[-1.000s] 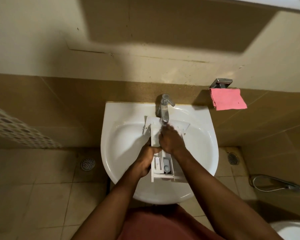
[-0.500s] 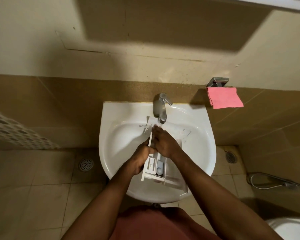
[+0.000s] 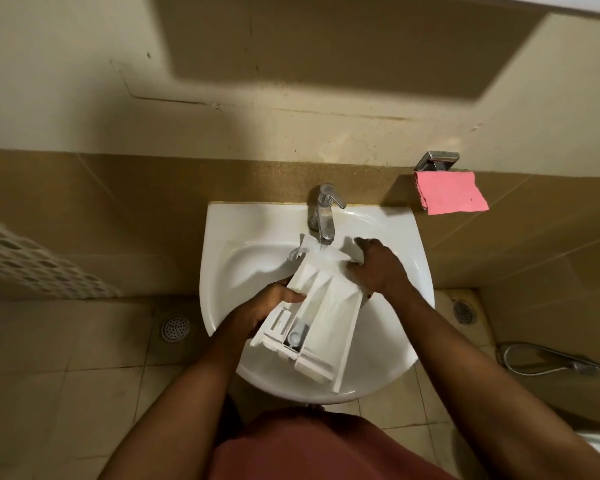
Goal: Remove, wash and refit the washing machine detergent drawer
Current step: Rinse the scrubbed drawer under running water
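The white detergent drawer [image 3: 326,306] lies tilted over the white washbasin [image 3: 243,237], its front end under the chrome tap [image 3: 323,216], where water runs onto it. My left hand [image 3: 267,306] grips the drawer's left wall, thumb over the rim. My right hand [image 3: 374,265] is at the drawer's right wall near the front, fingers curled on the edge. The compartments face up, with a round siphon cap [image 3: 297,336] near the rear end.
A pink cloth [image 3: 451,194] hangs from a chrome holder [image 3: 437,160] on the wall at the right. Floor drains [image 3: 175,328] sit on the tiled floor either side of the basin. A hose [image 3: 548,358] lies at the right; a perforated white basket [image 3: 32,261] at the left.
The drawer has been turned so its open side faces up and wider. My right hand moved from the drawer's middle to its right front edge. My left hand kept its hold.
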